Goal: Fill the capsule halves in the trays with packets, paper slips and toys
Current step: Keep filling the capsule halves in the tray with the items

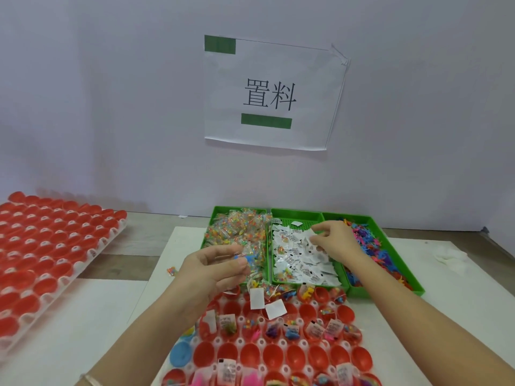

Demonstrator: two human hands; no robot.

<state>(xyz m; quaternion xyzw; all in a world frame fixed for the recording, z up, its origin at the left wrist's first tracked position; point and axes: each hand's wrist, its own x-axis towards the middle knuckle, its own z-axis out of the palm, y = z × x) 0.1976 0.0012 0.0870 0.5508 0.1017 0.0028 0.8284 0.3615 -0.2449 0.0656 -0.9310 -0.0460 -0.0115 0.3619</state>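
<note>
Fingers [237,264] of the left hand [214,270] gripped clear packets [253,256]. Right hand [335,240] pinched a paper slip [312,235] in the middle green tray [296,213].

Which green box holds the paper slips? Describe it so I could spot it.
Below the white sign on the wall, three green bins sit side by side. The paper-slip bin is the middle one, under the right hand. It alone is filled with white printed slips; the left bin holds clear packets, the right bin colourful toys.

Three bins [334,215] behind capsule tray [281,344]; second tray [111,235] far left.
</note>
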